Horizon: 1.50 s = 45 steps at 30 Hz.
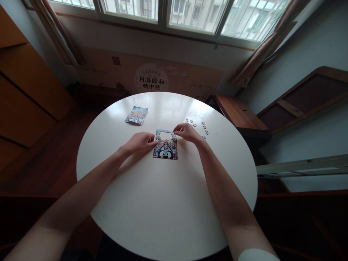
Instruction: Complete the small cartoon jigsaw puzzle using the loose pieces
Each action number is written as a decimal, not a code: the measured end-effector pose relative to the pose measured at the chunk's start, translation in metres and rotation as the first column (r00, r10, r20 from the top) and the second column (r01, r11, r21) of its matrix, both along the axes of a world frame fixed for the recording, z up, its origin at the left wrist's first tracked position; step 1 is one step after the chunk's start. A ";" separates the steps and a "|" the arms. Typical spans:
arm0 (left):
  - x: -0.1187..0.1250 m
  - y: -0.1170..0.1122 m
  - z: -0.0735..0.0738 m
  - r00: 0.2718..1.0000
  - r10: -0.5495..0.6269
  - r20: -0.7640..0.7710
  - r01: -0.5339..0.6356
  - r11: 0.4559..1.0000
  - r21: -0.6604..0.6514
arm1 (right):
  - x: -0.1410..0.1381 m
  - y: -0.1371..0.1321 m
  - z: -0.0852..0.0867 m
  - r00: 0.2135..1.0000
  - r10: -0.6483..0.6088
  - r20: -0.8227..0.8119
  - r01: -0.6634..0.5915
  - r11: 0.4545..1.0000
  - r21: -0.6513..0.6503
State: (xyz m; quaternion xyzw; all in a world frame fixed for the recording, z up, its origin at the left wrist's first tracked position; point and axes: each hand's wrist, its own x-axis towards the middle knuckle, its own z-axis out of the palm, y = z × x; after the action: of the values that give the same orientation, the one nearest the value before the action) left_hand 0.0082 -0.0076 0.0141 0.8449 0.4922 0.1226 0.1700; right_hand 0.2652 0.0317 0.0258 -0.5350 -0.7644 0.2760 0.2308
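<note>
A small jigsaw puzzle (165,150) lies flat on the white round table, with a blue cartoon face along its near edge. White shows through a gap with jagged borders in its upper part. At the puzzle's left edge is my left hand (141,142), its fingers curled and its thumb against the border. My right hand (189,132) is closed in a pinch over the upper right edge; whatever sits between those fingertips is too small to make out. Several loose puzzle pieces (203,127) are scattered beyond and to the right of this hand.
A colourful printed packet (136,115) rests on the table (168,206) at the far left. Behind the table's right side stands a wooden stool or low cabinet (239,112). Orange cupboards (24,94) line the left, and windows (195,14) are opposite me.
</note>
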 end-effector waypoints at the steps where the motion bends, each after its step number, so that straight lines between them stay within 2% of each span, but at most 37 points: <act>1: 0.000 0.000 0.000 1.000 0.001 -0.002 -0.001 1.000 -0.003 | 0.001 0.000 0.000 1.000 0.000 0.002 0.000 1.000 -0.003; 9: 0.001 0.000 0.001 0.999 0.019 -0.049 -0.020 1.000 -0.023 | 0.002 -0.006 0.008 0.999 0.006 0.039 -0.006 1.000 -0.005; 15: 0.002 -0.001 0.002 0.998 0.009 -0.067 -0.009 1.000 0.001 | 0.014 -0.035 0.023 0.996 -0.040 0.081 0.037 0.999 0.031; 18: 0.003 -0.003 0.004 0.996 0.017 -0.086 -0.017 1.000 0.002 | 0.014 -0.055 0.018 0.993 -0.020 0.112 0.022 1.000 -0.020; 21: 0.002 -0.001 0.004 0.995 0.018 -0.093 -0.019 1.000 -0.006 | 0.012 -0.069 0.004 0.999 -0.002 0.043 0.004 0.999 -0.049; 26: 0.000 0.002 0.000 0.999 0.009 -0.046 -0.009 1.000 -0.007 | 0.011 -0.072 -0.016 0.996 0.059 -0.062 -0.062 0.998 -0.032; 34: 0.001 -0.001 0.002 0.999 0.001 -0.036 0.000 1.000 0.008 | 0.010 -0.075 -0.013 0.994 0.103 -0.041 -0.103 0.994 -0.019; 42: -0.001 -0.002 0.005 0.999 0.010 -0.034 -0.011 1.000 -0.024 | 0.011 -0.076 -0.013 0.993 0.099 -0.058 -0.100 0.995 -0.019; 45: -0.002 -0.001 0.004 1.000 0.011 -0.027 -0.011 1.000 -0.016 | 0.015 -0.076 -0.010 0.997 0.071 -0.011 -0.071 0.997 -0.008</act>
State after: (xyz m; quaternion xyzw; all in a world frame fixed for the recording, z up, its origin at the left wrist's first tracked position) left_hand 0.0059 -0.0087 0.0183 0.8423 0.5001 0.1083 0.1695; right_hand 0.2800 -0.0446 0.0160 -0.5071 -0.7804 0.2902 0.2226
